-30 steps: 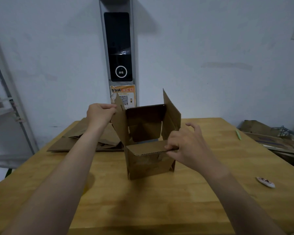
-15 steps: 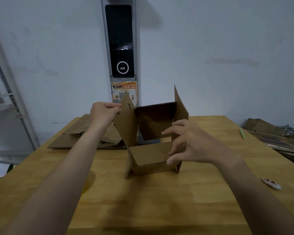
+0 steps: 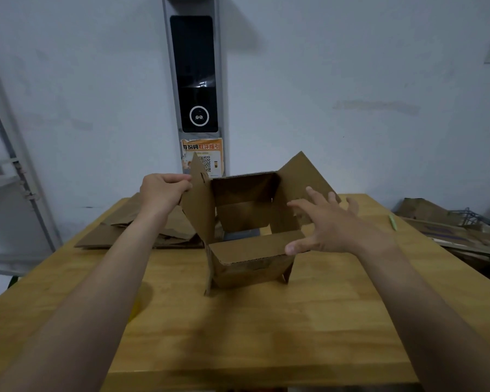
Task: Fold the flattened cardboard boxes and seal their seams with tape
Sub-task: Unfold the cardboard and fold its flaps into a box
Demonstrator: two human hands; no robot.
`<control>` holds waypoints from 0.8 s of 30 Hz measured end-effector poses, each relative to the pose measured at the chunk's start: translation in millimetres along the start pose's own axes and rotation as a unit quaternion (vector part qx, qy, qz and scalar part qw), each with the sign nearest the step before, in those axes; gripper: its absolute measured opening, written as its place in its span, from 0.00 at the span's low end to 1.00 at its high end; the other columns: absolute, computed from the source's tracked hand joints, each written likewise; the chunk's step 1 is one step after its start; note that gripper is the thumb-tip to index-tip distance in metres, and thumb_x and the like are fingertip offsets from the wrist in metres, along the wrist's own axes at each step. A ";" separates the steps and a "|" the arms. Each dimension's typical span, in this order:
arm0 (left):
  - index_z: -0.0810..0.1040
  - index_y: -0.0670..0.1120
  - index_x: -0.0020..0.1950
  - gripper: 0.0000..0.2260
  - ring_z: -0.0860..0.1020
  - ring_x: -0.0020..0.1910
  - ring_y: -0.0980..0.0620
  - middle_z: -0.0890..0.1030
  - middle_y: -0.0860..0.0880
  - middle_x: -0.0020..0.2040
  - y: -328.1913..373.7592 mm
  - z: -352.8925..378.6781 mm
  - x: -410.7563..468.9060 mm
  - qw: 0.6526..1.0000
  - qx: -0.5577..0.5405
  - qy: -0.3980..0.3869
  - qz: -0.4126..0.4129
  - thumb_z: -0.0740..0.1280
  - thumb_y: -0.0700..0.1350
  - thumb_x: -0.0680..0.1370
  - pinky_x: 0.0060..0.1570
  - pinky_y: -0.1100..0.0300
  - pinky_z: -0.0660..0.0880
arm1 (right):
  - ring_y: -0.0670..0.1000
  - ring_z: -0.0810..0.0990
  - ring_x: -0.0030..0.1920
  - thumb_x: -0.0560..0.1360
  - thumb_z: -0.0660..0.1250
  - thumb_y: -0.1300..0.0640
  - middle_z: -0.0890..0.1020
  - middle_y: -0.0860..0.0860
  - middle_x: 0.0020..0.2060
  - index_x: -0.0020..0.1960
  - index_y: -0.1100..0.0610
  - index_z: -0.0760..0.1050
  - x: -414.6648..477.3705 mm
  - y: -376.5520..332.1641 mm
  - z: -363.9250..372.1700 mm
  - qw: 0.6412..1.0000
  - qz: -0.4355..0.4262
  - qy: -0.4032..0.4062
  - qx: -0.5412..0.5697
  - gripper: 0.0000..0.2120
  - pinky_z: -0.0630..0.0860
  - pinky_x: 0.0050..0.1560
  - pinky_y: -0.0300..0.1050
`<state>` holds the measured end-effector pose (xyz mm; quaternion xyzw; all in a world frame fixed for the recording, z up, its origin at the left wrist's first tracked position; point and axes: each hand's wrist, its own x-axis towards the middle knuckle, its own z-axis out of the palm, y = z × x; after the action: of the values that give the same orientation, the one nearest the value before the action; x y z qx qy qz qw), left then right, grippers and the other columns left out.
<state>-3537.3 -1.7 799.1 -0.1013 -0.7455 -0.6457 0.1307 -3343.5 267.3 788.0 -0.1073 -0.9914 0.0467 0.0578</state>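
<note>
Our right hand has let go of the near flap, fingers spread and gripping nothing; our left hand still pinches the left flap. The box stands on the table with 2 side flaps up, so taping waits

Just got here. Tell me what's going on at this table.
A person is setting up a cardboard box on the wooden table. The left hand pinches the box's left flap, while the right hand is spread open at its right side, gripping nothing. The top flaps stand open and no tape shows on them. Flat cardboard lies behind, to the left.
</note>
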 end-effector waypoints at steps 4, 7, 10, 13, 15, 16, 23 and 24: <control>0.87 0.52 0.49 0.07 0.82 0.48 0.53 0.85 0.52 0.47 -1.6 -6.5 1.8 1.000 -0.007 0.010 -0.002 0.75 0.40 0.75 0.45 0.60 0.80 | 0.56 0.51 0.82 0.56 0.59 0.14 0.48 0.47 0.83 0.79 0.35 0.52 -2.3 18.6 5.1 0.996 -0.010 0.033 0.082 0.56 0.37 0.75 0.68; 0.87 0.53 0.50 0.08 0.82 0.49 0.53 0.85 0.53 0.48 -5.1 -7.9 2.4 1.000 -0.020 0.018 -0.009 0.75 0.41 0.75 0.46 0.58 0.80 | 0.51 0.57 0.80 0.57 0.61 0.15 0.53 0.45 0.82 0.80 0.37 0.48 -3.9 23.2 13.3 0.989 -0.002 0.082 0.126 0.57 0.39 0.75 0.70; 0.88 0.53 0.50 0.07 0.82 0.49 0.53 0.85 0.53 0.48 -8.8 -9.8 1.0 0.999 -0.035 0.023 -0.021 0.76 0.42 0.75 0.48 0.56 0.81 | 0.53 0.65 0.77 0.61 0.62 0.19 0.59 0.46 0.81 0.80 0.40 0.45 -1.7 19.0 23.7 0.975 0.040 0.139 0.171 0.56 0.42 0.75 0.70; 0.87 0.55 0.49 0.07 0.82 0.48 0.54 0.85 0.54 0.47 -10.4 -11.5 -0.7 0.998 -0.048 0.023 -0.026 0.76 0.43 0.75 0.53 0.53 0.83 | 0.54 0.71 0.73 0.64 0.63 0.21 0.65 0.47 0.78 0.80 0.43 0.47 3.8 15.8 31.9 0.951 0.088 0.211 0.210 0.53 0.47 0.75 0.71; 0.87 0.55 0.49 0.07 0.82 0.48 0.53 0.85 0.53 0.47 -10.0 -10.7 -1.2 0.998 -0.046 0.021 -0.025 0.76 0.43 0.75 0.53 0.53 0.83 | 0.55 0.73 0.71 0.66 0.65 0.23 0.69 0.49 0.76 0.79 0.44 0.48 10.0 14.1 37.5 0.942 0.113 0.238 0.210 0.51 0.49 0.74 0.71; 0.87 0.55 0.48 0.07 0.83 0.49 0.52 0.86 0.52 0.47 -8.7 -9.6 -1.3 0.999 -0.045 0.021 -0.023 0.76 0.43 0.75 0.53 0.52 0.83 | 0.55 0.75 0.70 0.67 0.65 0.23 0.71 0.49 0.74 0.78 0.45 0.48 13.4 12.5 39.9 0.939 0.124 0.246 0.205 0.51 0.50 0.73 0.72; 0.88 0.55 0.47 0.06 0.84 0.51 0.49 0.87 0.51 0.48 -9.4 -1.6 1.2 0.999 -0.042 0.003 -0.025 0.77 0.43 0.73 0.52 0.52 0.82 | 0.62 0.69 0.70 0.69 0.66 0.25 0.72 0.56 0.71 0.78 0.51 0.47 39.4 -3.9 53.2 0.935 0.199 0.284 0.075 0.51 0.56 0.69 0.75; 0.88 0.55 0.46 0.07 0.84 0.51 0.50 0.87 0.52 0.48 -10.3 -0.7 1.6 0.999 -0.046 0.001 -0.027 0.77 0.43 0.73 0.52 0.53 0.82 | 0.64 0.68 0.71 0.69 0.66 0.26 0.71 0.58 0.72 0.78 0.51 0.46 42.9 -5.8 55.5 0.936 0.207 0.277 0.063 0.52 0.56 0.69 0.76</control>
<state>-3542.0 -4.0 790.1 -0.0860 -0.7172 -0.6829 0.1090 -3393.2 266.6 738.2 -0.3147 -0.8871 0.0889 0.3256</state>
